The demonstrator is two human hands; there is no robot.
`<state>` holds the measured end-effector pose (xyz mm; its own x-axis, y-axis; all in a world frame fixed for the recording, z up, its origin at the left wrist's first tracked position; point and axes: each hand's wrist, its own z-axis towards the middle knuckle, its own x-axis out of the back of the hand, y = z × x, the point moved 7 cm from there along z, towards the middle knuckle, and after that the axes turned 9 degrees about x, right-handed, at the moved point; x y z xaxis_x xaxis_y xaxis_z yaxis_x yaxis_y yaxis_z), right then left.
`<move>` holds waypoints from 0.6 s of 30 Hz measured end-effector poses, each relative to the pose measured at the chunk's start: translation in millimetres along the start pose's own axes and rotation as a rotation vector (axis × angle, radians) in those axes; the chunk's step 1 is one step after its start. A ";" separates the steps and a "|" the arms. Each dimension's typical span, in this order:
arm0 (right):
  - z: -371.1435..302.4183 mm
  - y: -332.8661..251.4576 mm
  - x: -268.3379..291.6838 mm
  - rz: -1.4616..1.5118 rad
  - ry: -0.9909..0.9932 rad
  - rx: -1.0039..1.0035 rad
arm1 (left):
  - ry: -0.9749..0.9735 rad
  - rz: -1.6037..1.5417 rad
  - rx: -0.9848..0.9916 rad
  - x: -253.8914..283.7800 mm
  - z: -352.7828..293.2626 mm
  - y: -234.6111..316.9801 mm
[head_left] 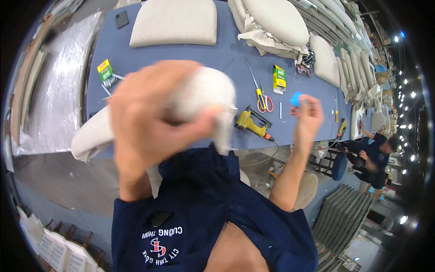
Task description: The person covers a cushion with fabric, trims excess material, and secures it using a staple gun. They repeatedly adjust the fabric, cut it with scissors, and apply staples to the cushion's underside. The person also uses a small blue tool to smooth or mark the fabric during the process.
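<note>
My left hand (149,113) is raised close in front of me, its fingers wrapped round a beige fabric-covered chair pad (212,88). The pad reaches out past both sides of the hand, with a loose flap of cloth hanging at its right end. Further right, above the table's near edge, my right hand (310,111) pinches a small blue piece (296,99), too small to name exactly. On the table between the hands lie a yellow staple gun (251,123) with a hose, red-handled scissors (265,103) and a yellow-handled screwdriver (259,95).
Beige seat pads (174,22) lie along the far side of the blue table (181,53). Green-and-yellow boxes (279,79), a dark phone (122,19) and another staple gun (342,128) are on it too. A person (378,154) works at the far right, near a stool (339,166).
</note>
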<state>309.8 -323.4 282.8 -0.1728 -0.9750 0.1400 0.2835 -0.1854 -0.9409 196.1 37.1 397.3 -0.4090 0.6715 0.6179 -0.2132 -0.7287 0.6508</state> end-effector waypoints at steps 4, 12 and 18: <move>-65.4 205.1 3.4 -0.109 -0.099 -0.440 | 0.248 -0.051 0.186 70.4 -4.4 -73.6; -6.6 262.0 -80.0 -1.048 -0.439 0.020 | 0.449 -0.032 0.416 139.4 -16.7 -150.0; -0.9 113.6 -186.5 -0.177 -0.408 0.118 | 0.386 0.039 0.527 115.5 -24.3 -88.7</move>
<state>373.3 -162.5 149.5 0.1507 -0.8914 0.4275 0.3924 -0.3430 -0.8535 146.2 176.0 400.2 -0.7175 0.4780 0.5067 0.2317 -0.5223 0.8207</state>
